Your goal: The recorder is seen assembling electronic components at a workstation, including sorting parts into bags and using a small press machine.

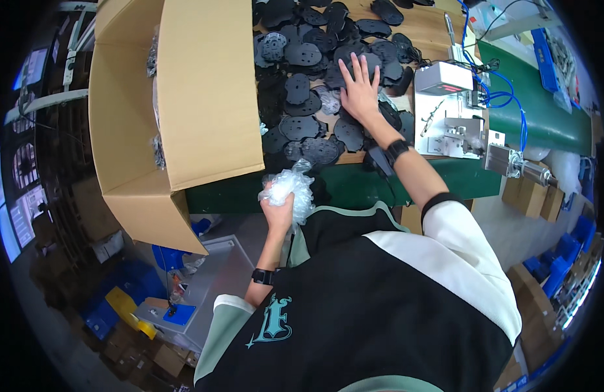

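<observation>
My left hand (278, 208) is closed around a crumpled bunch of clear plastic bags (295, 186), held just in front of the table's near edge. Over the pile, my right hand (361, 91) lies with its fingers spread on several flat black oval plastic parts (349, 132). These parts cover much of the wooden tabletop, some overlapping, a few with holes through them. A bit of clear plastic film (328, 99) lies among them, left of my right wrist.
A large open cardboard box (210, 98) stands on the left, with plastic-wrapped items inside. To the right is a metal fixture (462, 130) with a white box-shaped unit (444, 78), blue air hoses and a cylinder. A green surface (543, 111) extends beyond it.
</observation>
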Available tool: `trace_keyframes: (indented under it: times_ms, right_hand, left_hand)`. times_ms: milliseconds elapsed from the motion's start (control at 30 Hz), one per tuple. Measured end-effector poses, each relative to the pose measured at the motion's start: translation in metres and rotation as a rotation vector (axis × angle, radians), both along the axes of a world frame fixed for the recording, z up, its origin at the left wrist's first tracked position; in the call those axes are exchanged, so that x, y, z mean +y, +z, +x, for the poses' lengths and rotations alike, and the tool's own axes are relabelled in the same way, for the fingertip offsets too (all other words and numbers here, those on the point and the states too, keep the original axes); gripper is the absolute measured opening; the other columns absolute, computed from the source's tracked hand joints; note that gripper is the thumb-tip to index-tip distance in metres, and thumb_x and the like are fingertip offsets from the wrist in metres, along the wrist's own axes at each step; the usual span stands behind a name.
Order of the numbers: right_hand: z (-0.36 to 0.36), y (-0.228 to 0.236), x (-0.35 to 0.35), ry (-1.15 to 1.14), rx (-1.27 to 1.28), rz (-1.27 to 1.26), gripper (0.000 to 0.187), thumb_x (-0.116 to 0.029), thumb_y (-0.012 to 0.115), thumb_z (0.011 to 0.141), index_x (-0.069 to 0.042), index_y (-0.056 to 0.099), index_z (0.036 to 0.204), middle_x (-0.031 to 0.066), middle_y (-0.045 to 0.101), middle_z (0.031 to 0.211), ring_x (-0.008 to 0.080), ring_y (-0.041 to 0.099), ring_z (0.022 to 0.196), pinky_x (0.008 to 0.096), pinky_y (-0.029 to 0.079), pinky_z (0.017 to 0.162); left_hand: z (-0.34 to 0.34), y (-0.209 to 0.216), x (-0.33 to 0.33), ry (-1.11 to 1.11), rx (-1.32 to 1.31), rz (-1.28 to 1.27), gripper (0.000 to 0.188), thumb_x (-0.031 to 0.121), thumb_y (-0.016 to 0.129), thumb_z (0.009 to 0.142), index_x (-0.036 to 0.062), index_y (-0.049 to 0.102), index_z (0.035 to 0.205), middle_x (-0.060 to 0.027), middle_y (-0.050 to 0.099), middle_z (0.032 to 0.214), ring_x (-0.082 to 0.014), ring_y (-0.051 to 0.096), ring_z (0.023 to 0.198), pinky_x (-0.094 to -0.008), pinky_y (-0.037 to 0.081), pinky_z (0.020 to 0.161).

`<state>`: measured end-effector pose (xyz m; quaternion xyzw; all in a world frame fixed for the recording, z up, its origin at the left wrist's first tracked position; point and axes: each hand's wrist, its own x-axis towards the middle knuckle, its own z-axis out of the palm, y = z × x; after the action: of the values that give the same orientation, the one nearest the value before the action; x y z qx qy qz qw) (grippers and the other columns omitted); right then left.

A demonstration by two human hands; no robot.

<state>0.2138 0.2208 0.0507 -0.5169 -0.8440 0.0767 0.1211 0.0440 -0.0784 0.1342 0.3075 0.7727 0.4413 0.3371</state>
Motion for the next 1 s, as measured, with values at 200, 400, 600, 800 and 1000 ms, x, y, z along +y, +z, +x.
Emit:
trace_keyframes:
  times_ms: [200, 400, 600, 800, 1000]
  right_hand:
    - [-0.007, 0.009, -0.113, 0.140, 0.747, -0.468, 0.058, -0.021, 0.062, 0.089, -0.004, 0.046, 0.142, 0.0276, 0.039, 0.149, 0.0411, 0.040, 0.138, 0.0438, 0.031, 0.116]
    - [-0.025, 0.002, -0.228, 0.275, 0.812, -0.973, 0.045, -0.022, 0.050, 0.100, -0.002, 0.049, 0.140, 0.0223, 0.042, 0.148, 0.0367, 0.037, 0.141, 0.0414, 0.031, 0.116]
    - [-0.053, 0.007, -0.173, 0.372, 0.262, -0.181, 0.056, -0.033, 0.053, 0.097, -0.016, 0.041, 0.149, 0.0154, 0.030, 0.158, 0.0317, 0.023, 0.149, 0.0551, 0.020, 0.118]
    - [-0.076, -0.048, -0.081, 0.595, -0.124, 0.024, 0.061, -0.049, 0.053, 0.094, -0.029, 0.040, 0.151, 0.0082, 0.030, 0.160, 0.0213, 0.017, 0.151, 0.0603, 0.010, 0.119]
    - [-0.052, -0.038, -0.075, 0.092, -0.243, 0.070, 0.060, -0.031, 0.059, 0.092, -0.019, 0.043, 0.149, 0.0129, 0.031, 0.158, 0.0312, 0.017, 0.151, 0.0627, 0.011, 0.117]
  left_hand:
    - [-0.010, -0.016, -0.002, 0.274, -0.466, 0.078, 0.025, 0.007, 0.059, 0.085, -0.0014, 0.062, 0.107, -0.0071, 0.066, 0.096, -0.0154, 0.063, 0.083, -0.0314, 0.051, 0.076]
    - [-0.010, -0.027, -0.002, 0.217, -0.478, 0.140, 0.026, 0.006, 0.057, 0.085, -0.0013, 0.062, 0.109, -0.0065, 0.064, 0.101, -0.0159, 0.061, 0.091, -0.0305, 0.049, 0.079]
    - [-0.013, -0.029, -0.041, 0.307, -0.412, 0.140, 0.029, 0.010, 0.056, 0.087, -0.0031, 0.063, 0.112, -0.0076, 0.065, 0.105, -0.0167, 0.063, 0.090, -0.0301, 0.050, 0.076]
    - [-0.025, -0.020, -0.075, 0.340, -0.447, 0.047, 0.035, 0.009, 0.057, 0.083, -0.0026, 0.059, 0.116, -0.0094, 0.063, 0.109, -0.0194, 0.061, 0.096, -0.0328, 0.049, 0.084]
    - [-0.036, -0.022, -0.100, 0.307, -0.378, 0.082, 0.033, 0.011, 0.056, 0.087, -0.0027, 0.061, 0.117, -0.0088, 0.064, 0.108, -0.0184, 0.063, 0.096, -0.0316, 0.051, 0.081]
